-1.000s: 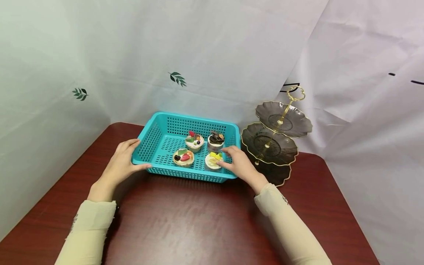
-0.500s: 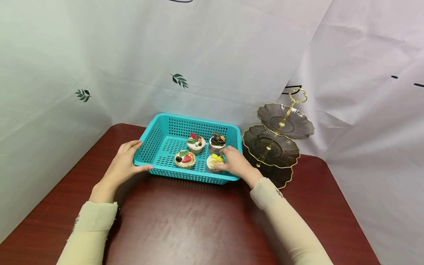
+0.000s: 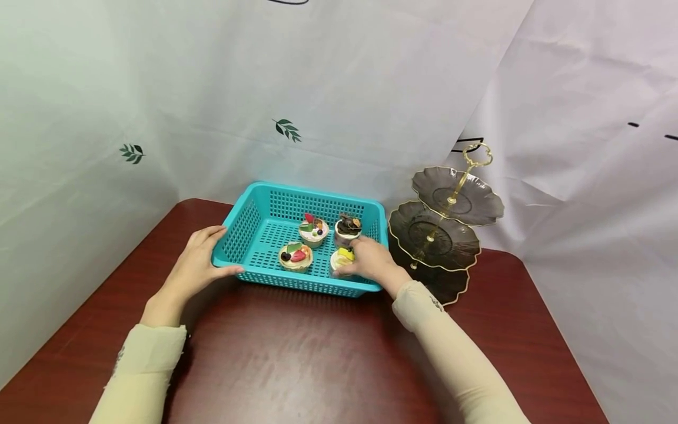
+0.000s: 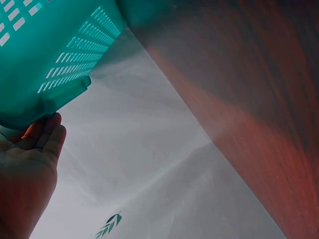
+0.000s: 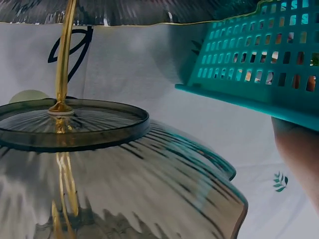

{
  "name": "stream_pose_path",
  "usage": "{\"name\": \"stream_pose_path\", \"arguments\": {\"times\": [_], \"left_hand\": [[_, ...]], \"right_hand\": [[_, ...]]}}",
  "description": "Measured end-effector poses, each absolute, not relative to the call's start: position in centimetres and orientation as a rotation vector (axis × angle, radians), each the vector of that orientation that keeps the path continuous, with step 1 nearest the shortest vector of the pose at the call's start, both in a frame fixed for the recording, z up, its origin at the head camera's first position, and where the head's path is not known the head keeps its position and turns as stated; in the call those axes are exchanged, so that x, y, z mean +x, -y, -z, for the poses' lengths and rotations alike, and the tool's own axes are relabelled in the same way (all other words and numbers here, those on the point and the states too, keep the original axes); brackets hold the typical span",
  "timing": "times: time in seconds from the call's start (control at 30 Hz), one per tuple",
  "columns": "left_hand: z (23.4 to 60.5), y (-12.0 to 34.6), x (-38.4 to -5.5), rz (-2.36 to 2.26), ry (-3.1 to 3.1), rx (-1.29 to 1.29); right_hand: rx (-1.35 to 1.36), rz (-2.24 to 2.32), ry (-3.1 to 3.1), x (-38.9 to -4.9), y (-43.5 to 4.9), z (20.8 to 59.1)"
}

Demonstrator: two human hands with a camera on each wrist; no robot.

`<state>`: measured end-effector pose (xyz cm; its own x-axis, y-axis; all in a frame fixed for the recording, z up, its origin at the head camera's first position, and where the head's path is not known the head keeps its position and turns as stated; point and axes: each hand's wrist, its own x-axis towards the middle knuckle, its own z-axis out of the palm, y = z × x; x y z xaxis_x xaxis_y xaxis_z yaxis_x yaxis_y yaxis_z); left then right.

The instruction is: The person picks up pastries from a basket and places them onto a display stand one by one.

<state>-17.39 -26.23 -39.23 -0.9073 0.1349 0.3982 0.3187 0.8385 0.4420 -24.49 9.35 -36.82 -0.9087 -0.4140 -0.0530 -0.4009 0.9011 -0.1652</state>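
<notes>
Yellow topping on a small round cake (image 3: 340, 260); it sits upright at the right front of the basket, nearest the front wall. Right hand (image 3: 372, 262) reaches in over the basket's right front corner. Grip: thumb lies on the near side of this cake, fingers on the far side, gap about as wide as the cake; hand holds it between them. Fingertip contact on the far side is partly hidden. Right wrist view shows only part of the hand or wrist below the rim, fingers behind the basket wall.

Three further cakes share the basket floor: chocolate-topped cake (image 3: 346, 227) just behind the held one, strawberry-topped cake (image 3: 313, 232) at back left of it, fruit tart (image 3: 295, 258) to its left with red, green and dark pieces on top.

Basket (image 3: 296, 285): turquoise plastic, perforated walls, standing at the back of the table (image 3: 296, 359). Left hand (image 3: 192, 262) holds its left front corner, thumb along the front rim, fingers at the left side, spread wide apart. Left wrist view confirms fingers against the rim.

Right of the basket, just beside it: tiered stand (image 3: 450, 238), three smoky scalloped plates with gold edges, gold post and ring handle (image 3: 478, 155).

Table: dark red, wood-grained. Pale cloth (image 3: 349, 76) with leaf prints (image 3: 288, 129) hangs behind. Both sleeves (image 3: 140, 365) are cream.
</notes>
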Motion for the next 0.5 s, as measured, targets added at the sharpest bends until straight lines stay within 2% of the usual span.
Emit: {"name": "stream_pose_path", "arguments": {"times": [0.5], "left_hand": [[39.42,26.23,-17.46,0.726,2.65,-0.352]], "right_hand": [[-0.63,0.068,-2.981,-24.46,-9.31,36.91]]}}
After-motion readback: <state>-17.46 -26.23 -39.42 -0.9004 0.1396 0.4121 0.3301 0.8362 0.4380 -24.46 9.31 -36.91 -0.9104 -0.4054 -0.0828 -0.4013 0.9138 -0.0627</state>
